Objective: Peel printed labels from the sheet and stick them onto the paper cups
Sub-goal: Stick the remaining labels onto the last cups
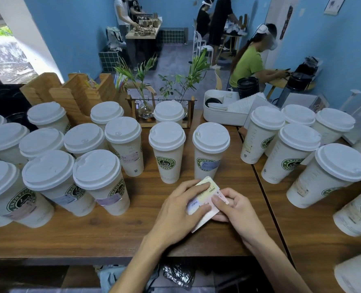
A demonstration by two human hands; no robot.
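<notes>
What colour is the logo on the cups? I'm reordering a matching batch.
Green with white lettering, clearest in the head view on the cup just beyond the hands.

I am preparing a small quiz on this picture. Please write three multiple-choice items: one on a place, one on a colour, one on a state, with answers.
1. Where is the label sheet?
A. On the floor
B. In both hands above the table
C. On a lid

2. What colour are the cup lids?
A. White
B. Black
C. Red

3. How is the cup in front of the hands?
A. Tipped over
B. Open
C. Upright, labelled

Answers: B, the left hand and right hand hold it over the table; A, all lids look white; C, it stands lidded with a label on it.
</notes>
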